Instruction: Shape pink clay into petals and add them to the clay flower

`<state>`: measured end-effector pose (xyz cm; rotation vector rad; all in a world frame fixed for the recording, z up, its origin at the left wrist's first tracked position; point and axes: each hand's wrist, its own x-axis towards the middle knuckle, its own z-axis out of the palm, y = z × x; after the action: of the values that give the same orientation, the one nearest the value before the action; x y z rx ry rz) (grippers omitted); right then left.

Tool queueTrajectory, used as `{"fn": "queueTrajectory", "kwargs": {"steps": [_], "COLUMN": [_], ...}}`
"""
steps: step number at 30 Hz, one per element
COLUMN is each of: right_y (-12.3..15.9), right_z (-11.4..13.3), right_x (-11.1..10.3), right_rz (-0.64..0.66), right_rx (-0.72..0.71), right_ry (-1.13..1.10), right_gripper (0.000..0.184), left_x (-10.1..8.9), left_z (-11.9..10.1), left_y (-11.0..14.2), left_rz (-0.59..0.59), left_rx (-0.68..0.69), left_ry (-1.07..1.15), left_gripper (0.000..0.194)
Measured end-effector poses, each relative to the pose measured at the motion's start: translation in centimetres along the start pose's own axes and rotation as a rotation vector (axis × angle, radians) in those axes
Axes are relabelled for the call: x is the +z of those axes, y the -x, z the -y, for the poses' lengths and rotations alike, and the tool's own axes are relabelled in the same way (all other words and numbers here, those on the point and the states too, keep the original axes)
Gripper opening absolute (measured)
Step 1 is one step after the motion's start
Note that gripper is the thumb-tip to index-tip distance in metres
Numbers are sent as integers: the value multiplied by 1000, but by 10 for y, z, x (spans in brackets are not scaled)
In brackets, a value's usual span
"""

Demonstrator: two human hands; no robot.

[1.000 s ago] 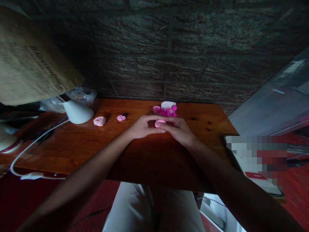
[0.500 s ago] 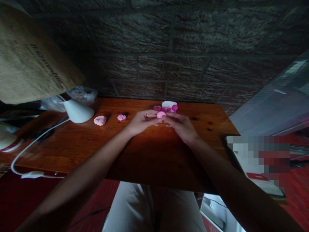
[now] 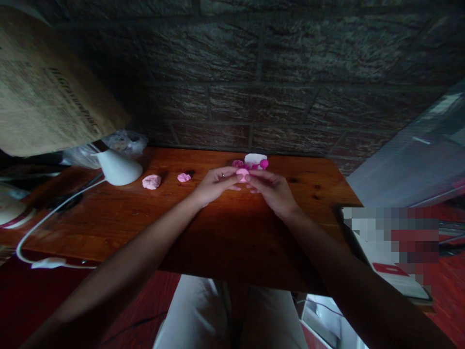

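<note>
A small, flattened round piece of pink modelling clay (image 3: 242,173) is held up between both hands over the table. My left hand (image 3: 217,184) pinches its left side, with a ring on one finger. From the other side my right hand (image 3: 271,186) grips it with thumb and fingers. Just behind the hands lie a white piece (image 3: 255,158) and darker magenta clay bits (image 3: 264,164), partly hidden by my fingers. To the left rest a small pink clay lump (image 3: 184,178) and a larger pale pink lump (image 3: 151,182).
The wooden table (image 3: 119,218) meets a dark brick wall (image 3: 225,106). A lamp with a white base (image 3: 121,169) and printed shade (image 3: 54,92) stands at left, its white cable (image 3: 36,228) looping over the edge. A blurred flat item (image 3: 385,252) lies at the right corner.
Both thumbs have shifted onto the face of the pink clay piece, covering more of its lower part. The hands stay in nearly the same place.
</note>
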<state>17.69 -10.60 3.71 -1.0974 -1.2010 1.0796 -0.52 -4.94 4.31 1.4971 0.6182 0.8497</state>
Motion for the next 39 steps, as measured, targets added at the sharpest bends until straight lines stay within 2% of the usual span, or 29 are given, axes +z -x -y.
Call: {"fn": "queueTrajectory", "kwargs": {"steps": [5,13,19,26,31,39], "right_y": [2,3,2,3,4,3], "right_z": [2,1,-1,-2,-3,-3], "right_x": [2,5,6,7,6,6], "right_rz": [6,24,4,-4,13,-30], "right_rx": [-15,-23,-4,-40,-77,-93], "right_ry": [43,15,13,16,44,92], "right_gripper": [39,42,38,31,28,33], "left_x": [0,0,0,-1,-1,3], "left_z": [1,-1,1,3,2,3], "left_y": [0,2,1,-1,1,1], "left_rz": [-38,-90,-63,-93,-75,-116], "left_rx": [-5,96,47,145,159,116], "left_ry": [25,-37,-45,-160,-159,-95], "left_gripper": [37,36,39,31,28,40]}}
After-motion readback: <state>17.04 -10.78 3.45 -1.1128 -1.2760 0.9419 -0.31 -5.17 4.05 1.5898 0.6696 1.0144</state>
